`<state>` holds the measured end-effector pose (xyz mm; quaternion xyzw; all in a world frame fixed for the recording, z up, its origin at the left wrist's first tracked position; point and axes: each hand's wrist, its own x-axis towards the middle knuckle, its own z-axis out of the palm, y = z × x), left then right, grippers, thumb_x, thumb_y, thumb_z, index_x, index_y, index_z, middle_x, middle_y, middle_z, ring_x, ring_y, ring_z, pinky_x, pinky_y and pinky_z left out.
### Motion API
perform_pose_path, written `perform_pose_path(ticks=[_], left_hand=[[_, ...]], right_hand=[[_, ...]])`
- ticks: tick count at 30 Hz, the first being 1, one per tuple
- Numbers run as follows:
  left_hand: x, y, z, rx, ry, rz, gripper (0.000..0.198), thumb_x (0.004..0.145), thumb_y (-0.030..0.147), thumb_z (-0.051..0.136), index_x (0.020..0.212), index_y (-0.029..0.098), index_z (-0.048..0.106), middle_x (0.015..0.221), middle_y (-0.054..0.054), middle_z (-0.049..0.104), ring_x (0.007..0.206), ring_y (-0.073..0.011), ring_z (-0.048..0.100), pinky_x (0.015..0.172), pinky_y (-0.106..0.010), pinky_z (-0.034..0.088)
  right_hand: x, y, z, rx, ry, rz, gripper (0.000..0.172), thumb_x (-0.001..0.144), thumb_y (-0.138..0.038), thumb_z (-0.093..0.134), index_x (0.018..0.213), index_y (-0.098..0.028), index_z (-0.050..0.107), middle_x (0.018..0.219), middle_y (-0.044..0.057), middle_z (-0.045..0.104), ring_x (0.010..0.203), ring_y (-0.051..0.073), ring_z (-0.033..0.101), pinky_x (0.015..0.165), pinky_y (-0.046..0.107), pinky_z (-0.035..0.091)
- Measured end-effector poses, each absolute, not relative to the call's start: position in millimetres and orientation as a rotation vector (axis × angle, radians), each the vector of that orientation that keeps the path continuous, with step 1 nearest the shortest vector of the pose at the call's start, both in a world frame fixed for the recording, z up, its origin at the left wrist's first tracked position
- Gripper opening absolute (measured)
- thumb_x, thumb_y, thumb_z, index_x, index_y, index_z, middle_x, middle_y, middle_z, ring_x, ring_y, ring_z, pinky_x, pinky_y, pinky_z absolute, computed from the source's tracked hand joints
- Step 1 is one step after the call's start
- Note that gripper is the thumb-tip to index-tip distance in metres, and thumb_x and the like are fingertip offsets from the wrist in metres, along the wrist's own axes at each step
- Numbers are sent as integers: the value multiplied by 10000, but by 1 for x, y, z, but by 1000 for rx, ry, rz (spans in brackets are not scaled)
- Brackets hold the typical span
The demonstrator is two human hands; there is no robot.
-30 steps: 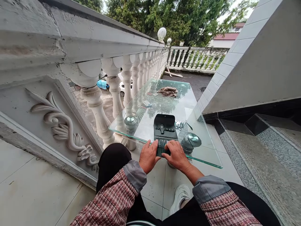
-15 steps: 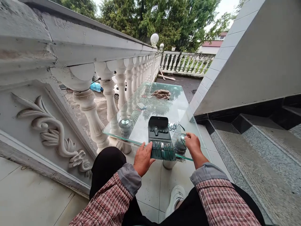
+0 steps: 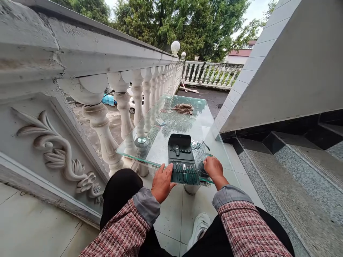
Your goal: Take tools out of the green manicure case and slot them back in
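A dark green manicure case (image 3: 181, 157) lies unfolded at the near edge of the glass table (image 3: 150, 157). Its near half holds a row of slim metal tools (image 3: 184, 167); in the far flap are small loops and one larger piece. My left hand (image 3: 162, 181) holds the case's near left corner, fingers along its side and thumb at the front edge. To the right of the case, my right hand (image 3: 213, 167) is closed in a pinch above the table. Whatever is between those fingertips is too small to make out. Several nail clippers and scissors (image 3: 197, 144) lie beyond it.
A crumpled brown cloth (image 3: 183, 109) lies toward the table's far end, with a small pale packet (image 3: 160, 121) left of it. White balusters (image 3: 100, 125) run along the left. Stone stairs (image 3: 289, 171) rise on the right.
My right hand has moved left, closer to the case, with its fingers still pinched. My left hand stays on the case's corner.
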<state>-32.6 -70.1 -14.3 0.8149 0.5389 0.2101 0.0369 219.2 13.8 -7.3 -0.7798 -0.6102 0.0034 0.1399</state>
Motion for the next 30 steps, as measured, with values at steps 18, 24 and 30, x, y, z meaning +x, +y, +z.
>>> perform_pose_path(ticks=[18, 24, 30], left_hand=[[-31, -71, -10, 2505, 1671, 612, 851, 696, 232, 755, 1373, 175, 242, 1333, -108, 466, 1305, -291, 327, 1033, -401, 354], [-31, -70, -11, 2509, 1668, 609, 857, 700, 249, 754, 1380, 191, 235, 1329, -105, 470, 1304, -294, 329, 1026, -410, 359], [-31, -70, -15, 2506, 1673, 619, 859, 710, 261, 744, 1389, 200, 222, 1340, -108, 458, 1312, -293, 316, 1015, -416, 371]], right_hand=[[215, -63, -29, -1769, -1994, -241, 251, 904, -297, 370, 904, -163, 581, 876, 89, 569, 865, 214, 467, 765, 330, 346], [214, -76, -30, -1702, -2016, -296, 196, 853, -285, 473, 979, -167, 565, 1021, 112, 567, 940, 243, 459, 796, 353, 361], [213, -81, -24, -1725, -1984, -108, 102, 801, -166, 454, 790, -204, 548, 836, 74, 561, 824, 223, 477, 734, 328, 362]])
